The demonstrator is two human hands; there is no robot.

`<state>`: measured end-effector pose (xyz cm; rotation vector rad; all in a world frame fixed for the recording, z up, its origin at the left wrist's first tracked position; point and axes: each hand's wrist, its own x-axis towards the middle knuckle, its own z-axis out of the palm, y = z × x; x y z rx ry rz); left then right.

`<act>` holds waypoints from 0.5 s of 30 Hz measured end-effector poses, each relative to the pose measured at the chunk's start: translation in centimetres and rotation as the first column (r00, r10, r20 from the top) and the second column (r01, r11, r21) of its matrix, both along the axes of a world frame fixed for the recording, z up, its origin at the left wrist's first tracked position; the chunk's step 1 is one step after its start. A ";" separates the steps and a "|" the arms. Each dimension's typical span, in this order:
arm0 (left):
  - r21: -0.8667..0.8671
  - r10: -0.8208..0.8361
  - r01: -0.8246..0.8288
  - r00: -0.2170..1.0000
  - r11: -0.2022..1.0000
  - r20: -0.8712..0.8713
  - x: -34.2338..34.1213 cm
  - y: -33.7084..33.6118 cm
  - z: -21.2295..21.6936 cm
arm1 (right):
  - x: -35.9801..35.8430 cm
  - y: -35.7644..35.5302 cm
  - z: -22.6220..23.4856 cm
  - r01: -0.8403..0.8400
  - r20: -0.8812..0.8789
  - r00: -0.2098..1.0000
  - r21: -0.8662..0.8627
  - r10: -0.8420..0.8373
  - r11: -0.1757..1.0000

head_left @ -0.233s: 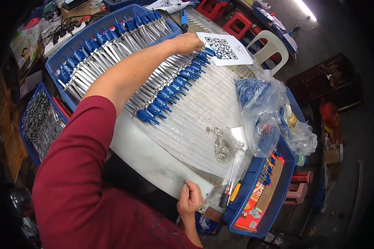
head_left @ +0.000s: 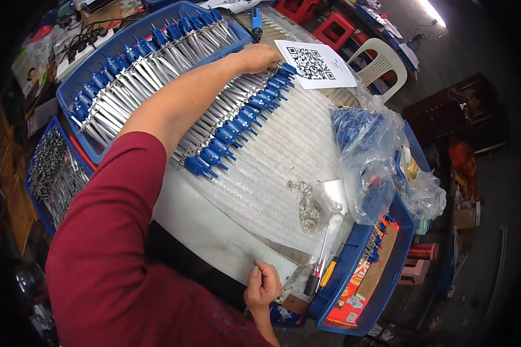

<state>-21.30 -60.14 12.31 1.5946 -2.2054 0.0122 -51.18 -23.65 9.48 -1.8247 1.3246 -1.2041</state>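
Observation:
My left hand reaches to the far end of a long row of slim silver rods with pronged blue plastic ends. Its fingers are closed around the last rod, whose blue end sticks out beside the knuckles. The row lies side by side on white foam sheeting, and my forearm covers part of it. At the near table edge, my right hand is loosely curled with the thumb up; nothing shows in it. Behind my left arm, a blue tray holds more of these rods.
Small metal parts in a clear bag lie on the foam, near a black-handled screwdriver and a yellow-handled tool. To the right are plastic bags and a blue bin. A printed sheet lies beyond my left hand.
The blue-ended rod at my left hand has come in slightly toward the row. My right hand stays curled at the table edge. The whole view has shifted a little.

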 end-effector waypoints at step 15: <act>0.070 -0.036 0.032 0.998 0.997 0.050 1.0 -2.8 -1.8 | -0.2 0.3 -0.2 0.015 0.028 0.999 0.028 -0.016 1.000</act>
